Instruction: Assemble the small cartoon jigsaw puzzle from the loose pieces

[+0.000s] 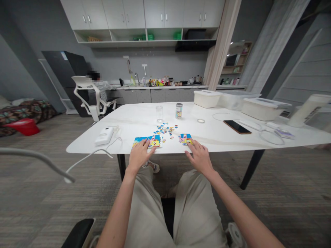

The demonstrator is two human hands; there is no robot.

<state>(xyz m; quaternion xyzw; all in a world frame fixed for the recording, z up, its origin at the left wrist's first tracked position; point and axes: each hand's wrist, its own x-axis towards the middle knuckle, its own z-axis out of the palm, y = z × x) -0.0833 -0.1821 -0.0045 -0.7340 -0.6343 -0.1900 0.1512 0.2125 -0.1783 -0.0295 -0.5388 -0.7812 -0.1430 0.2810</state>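
Observation:
My left hand (141, 153) lies with fingers outstretched on a colourful cartoon picture sheet (155, 140) near the table's front edge. To its right, my right hand (199, 155) spreads its fingers, the tips touching the lower edge of a partly joined jigsaw puzzle (185, 137). Between and beyond the hands is a scatter of loose puzzle pieces (165, 129), mostly blue and yellow. Farther back stand a clear jar (159, 113) and a can with a cartoon label (178, 111). A small round lid or ring (201, 121) lies to their right.
A white table (124, 120) carries a white boxy device (104, 135) with a cable at left. On the right are a phone (237, 127), cables, lidded bins (265, 108) and a tilted white bottle (309, 110). Another person (103, 89) sits by the counter at back left.

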